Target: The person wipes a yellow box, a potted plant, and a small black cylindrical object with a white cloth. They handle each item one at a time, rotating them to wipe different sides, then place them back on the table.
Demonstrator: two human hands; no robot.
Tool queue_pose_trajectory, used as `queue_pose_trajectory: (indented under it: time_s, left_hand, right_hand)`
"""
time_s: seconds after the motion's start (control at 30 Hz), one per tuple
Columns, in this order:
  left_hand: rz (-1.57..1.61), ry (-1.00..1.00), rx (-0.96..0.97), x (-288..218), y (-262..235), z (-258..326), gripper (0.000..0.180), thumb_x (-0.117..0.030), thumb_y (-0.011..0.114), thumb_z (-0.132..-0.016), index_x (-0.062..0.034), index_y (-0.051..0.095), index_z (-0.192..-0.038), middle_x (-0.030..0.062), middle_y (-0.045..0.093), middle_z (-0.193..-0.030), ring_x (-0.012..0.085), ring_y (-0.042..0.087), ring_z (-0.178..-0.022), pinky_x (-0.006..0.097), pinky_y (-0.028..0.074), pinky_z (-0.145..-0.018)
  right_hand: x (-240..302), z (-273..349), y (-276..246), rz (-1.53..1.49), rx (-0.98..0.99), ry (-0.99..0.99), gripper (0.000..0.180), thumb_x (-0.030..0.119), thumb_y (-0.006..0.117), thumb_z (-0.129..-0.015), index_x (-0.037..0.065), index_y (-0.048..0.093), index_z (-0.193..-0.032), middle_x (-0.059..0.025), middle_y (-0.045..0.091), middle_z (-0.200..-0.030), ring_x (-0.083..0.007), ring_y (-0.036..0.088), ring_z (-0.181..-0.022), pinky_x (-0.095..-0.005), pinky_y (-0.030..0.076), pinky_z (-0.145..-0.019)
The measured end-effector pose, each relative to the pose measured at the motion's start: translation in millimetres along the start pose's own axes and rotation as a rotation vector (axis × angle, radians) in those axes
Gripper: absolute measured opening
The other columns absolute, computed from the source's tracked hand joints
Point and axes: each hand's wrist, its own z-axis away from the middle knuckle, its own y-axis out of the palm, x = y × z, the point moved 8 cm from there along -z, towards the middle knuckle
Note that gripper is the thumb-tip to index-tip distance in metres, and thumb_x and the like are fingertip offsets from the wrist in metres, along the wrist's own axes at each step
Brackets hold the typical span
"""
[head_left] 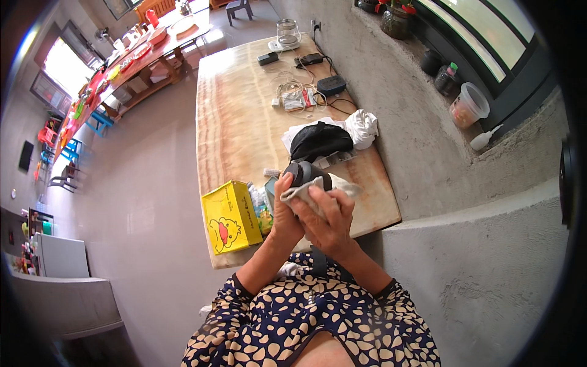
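Observation:
My left hand [285, 214] is closed around a black cylinder with a rounded, ringed end [298, 174]; its exact kind is not clear. A pale cloth [299, 194] lies against the cylinder's side, pressed there by the bent fingers of my right hand [328, 221]. Both hands are held close together over the table's near end. To their left stands a yellow box [231, 218] with a cartoon duck on it. A black pouch [321, 142] lies just beyond the cylinder, with a bunched white cloth [362, 128] beside it.
The marble-patterned table [235, 116] carries cables, a dark box-shaped device [331, 85] and a glass jar [287, 32] toward its far end. A rough grey wall [379, 79] runs along its right side. A long cluttered table [131, 61] stands at far left.

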Motion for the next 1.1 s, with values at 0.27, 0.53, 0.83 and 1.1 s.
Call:
queue_pose_trajectory:
  time_s: [0.27,0.53,0.83,1.1]
  left_hand:
    - [-0.015,0.024,-0.066,-1,7,2,0.041,-0.045,0.052,-0.087,-0.0087,0.061,-0.106,0.0073,0.066,-0.104,0.0199,0.062,-0.095,0.034,0.048,-0.087]
    - [-0.104,0.011,-0.022,-2,18,10,0.042,-0.04,0.058,-0.087,-0.0088,0.056,-0.116,0.0066,0.062,-0.114,0.0197,0.058,-0.106,0.036,0.041,-0.101]
    - [-0.117,0.052,-0.057,-3,0,1,0.045,-0.04,0.062,-0.088,-0.0094,0.052,-0.119,0.0044,0.062,-0.113,0.017,0.059,-0.105,0.032,0.045,-0.097]
    - [0.016,-0.15,-0.031,11,-7,7,0.045,-0.041,0.058,-0.088,-0.006,0.055,-0.115,0.0087,0.063,-0.108,0.0222,0.059,-0.102,0.036,0.046,-0.096]
  right_hand:
    - [-24,-11,-14,-0.141,-0.058,0.228,0.034,0.007,0.062,-0.08,0.009,0.065,-0.114,-0.0093,0.054,-0.121,-0.0277,0.045,-0.102,-0.0346,0.039,-0.088]
    - [-81,-12,15,-0.773,0.059,0.764,0.024,0.009,0.048,-0.095,-0.001,0.061,-0.112,-0.0106,0.058,-0.109,-0.0187,0.055,-0.099,-0.0282,0.041,-0.089]
    - [-49,2,-6,-0.285,-0.093,0.415,0.027,0.005,0.058,-0.086,0.002,0.063,-0.113,-0.014,0.057,-0.106,-0.0292,0.054,-0.093,-0.0353,0.045,-0.082]
    - [-7,-1,-18,-0.028,-0.094,0.093,0.03,0.007,0.066,-0.074,0.01,0.069,-0.104,-0.0088,0.057,-0.107,-0.0261,0.05,-0.086,-0.034,0.047,-0.072]
